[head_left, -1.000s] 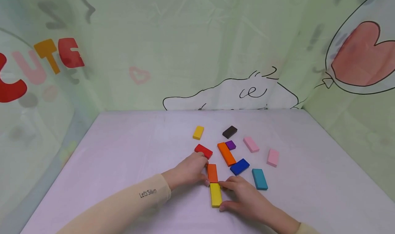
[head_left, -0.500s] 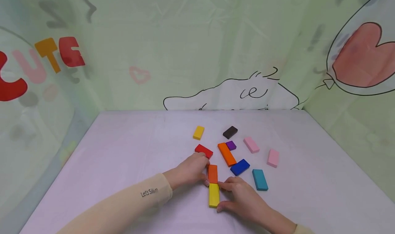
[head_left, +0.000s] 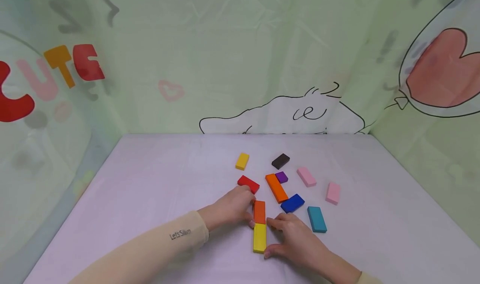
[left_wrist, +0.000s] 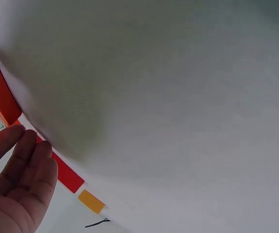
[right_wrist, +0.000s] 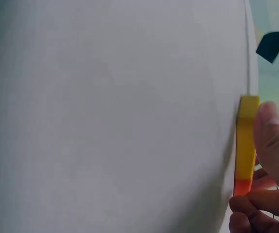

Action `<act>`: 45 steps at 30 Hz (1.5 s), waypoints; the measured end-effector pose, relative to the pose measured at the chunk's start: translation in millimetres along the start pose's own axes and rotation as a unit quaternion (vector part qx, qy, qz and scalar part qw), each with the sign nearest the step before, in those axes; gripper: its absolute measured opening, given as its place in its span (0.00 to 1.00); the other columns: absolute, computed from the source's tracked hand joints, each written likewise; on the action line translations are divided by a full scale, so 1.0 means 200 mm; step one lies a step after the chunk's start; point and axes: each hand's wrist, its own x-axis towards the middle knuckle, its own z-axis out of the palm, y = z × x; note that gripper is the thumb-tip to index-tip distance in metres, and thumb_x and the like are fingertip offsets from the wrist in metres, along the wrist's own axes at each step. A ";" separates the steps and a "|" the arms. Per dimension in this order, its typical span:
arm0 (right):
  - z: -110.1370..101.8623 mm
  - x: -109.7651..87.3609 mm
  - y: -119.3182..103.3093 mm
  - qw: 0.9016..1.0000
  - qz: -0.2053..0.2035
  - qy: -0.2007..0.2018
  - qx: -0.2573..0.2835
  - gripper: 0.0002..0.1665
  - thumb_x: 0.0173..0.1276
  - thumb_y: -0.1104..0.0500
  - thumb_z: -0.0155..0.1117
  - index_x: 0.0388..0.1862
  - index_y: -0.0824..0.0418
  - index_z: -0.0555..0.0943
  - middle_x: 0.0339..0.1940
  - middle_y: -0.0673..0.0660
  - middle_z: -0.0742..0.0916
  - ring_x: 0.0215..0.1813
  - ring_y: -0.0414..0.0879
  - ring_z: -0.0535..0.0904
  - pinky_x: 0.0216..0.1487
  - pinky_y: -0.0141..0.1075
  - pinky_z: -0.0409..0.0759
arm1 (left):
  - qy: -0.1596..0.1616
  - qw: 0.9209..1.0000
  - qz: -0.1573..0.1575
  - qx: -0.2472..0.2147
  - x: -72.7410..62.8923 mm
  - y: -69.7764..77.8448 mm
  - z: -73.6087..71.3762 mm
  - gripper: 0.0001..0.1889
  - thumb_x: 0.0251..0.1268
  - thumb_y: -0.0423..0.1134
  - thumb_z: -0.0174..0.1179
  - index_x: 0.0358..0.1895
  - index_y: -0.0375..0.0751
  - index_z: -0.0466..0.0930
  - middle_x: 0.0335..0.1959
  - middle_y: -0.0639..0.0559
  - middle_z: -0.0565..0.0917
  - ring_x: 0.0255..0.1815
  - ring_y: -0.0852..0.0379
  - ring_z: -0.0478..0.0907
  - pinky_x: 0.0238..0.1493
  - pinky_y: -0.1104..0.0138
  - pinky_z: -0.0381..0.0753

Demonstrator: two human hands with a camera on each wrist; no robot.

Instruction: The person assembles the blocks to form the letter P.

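An orange block and a yellow block lie end to end in a straight line on the table. My left hand is at the orange block's left side, its index finger by the far corner and its thumb close to the joint. Its other fingers are loosely bent in the left wrist view, beside a red block. Along the right side of the yellow block is my right hand, thumb by the near corner and index finger just off the joint. Between that thumb and finger is open space.
Beyond the hands lie a small yellow block, a black block, a long orange block, a purple block and a blue block. Pink blocks and a teal block lie to the right.
The yellow block has shifted slightly left, bringing it into line with the orange one. My right hand's index finger has drawn a little away. My left hand has barely moved.
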 end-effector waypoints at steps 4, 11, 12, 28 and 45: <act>-0.05 0.03 0.03 1.000 -0.004 -0.010 0.000 0.51 0.40 0.40 0.86 0.64 0.61 0.83 0.38 0.50 0.84 0.42 0.41 0.77 0.49 0.41 0.88 | -0.016 1.000 -0.005 -0.008 -0.03 -0.03 0.00 0.40 0.46 0.50 0.82 0.66 0.43 0.79 0.60 0.50 0.80 0.59 0.58 0.76 0.61 0.68 0.83; -0.08 0.10 0.06 0.997 -0.034 -0.061 0.016 0.65 0.41 0.39 0.86 0.75 0.66 0.70 0.36 0.51 0.80 0.38 0.42 0.73 0.43 0.36 0.86 | -0.063 0.997 0.034 -0.025 -0.11 -0.02 0.04 0.59 0.42 0.61 0.80 0.78 0.42 0.62 0.76 0.47 0.68 0.75 0.52 0.66 0.71 0.61 0.77; -0.08 0.11 0.06 0.997 -0.034 -0.066 0.016 0.66 0.41 0.39 0.85 0.75 0.66 0.69 0.37 0.51 0.80 0.38 0.42 0.73 0.44 0.38 0.87 | -0.063 0.997 0.039 -0.022 -0.12 -0.02 0.04 0.60 0.41 0.63 0.80 0.79 0.41 0.61 0.76 0.47 0.68 0.75 0.52 0.66 0.71 0.61 0.77; -0.05 0.15 0.06 0.997 -0.033 -0.069 0.009 0.66 0.40 0.37 0.85 0.74 0.68 0.70 0.38 0.53 0.79 0.40 0.43 0.74 0.49 0.43 0.88 | -0.054 0.997 0.047 0.007 -0.12 0.00 0.04 0.60 0.40 0.63 0.80 0.77 0.39 0.61 0.75 0.47 0.68 0.74 0.51 0.65 0.73 0.62 0.75; -0.05 0.16 0.06 0.998 -0.023 -0.056 0.014 0.62 0.43 0.41 0.86 0.73 0.68 0.72 0.38 0.52 0.81 0.40 0.43 0.75 0.49 0.42 0.88 | -0.069 0.997 0.042 -0.003 -0.12 0.01 0.03 0.60 0.41 0.62 0.80 0.78 0.41 0.60 0.76 0.48 0.67 0.75 0.52 0.64 0.73 0.63 0.75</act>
